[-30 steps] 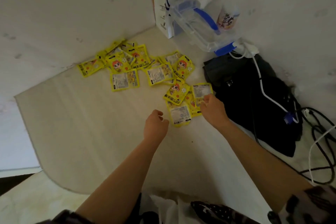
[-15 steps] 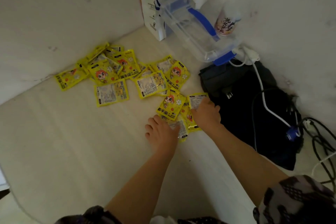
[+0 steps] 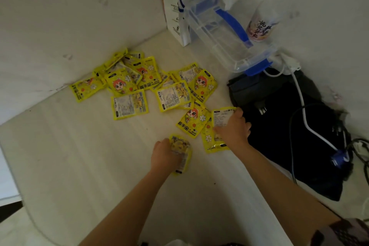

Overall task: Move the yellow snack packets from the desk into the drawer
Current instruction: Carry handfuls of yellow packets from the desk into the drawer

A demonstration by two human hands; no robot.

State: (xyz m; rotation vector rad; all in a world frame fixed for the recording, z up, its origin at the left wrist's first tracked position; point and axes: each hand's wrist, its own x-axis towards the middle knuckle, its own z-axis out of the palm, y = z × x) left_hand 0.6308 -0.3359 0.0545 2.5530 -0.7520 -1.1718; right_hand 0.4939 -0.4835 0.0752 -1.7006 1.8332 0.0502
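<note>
Now left hand (image 3: 162, 156) grips one yellow packet (image 3: 182, 153) on the desk (image 3: 79, 156)

We have a single view, from a wide-angle camera worn on the person's head. It looks forward and steeply down onto the desk (image 3: 83, 166), toward the corner where two walls meet. Both forearms reach in from the bottom edge, so we sit close above the work. Straight edges bow near the frame borders. No second view shares the scene.
</note>
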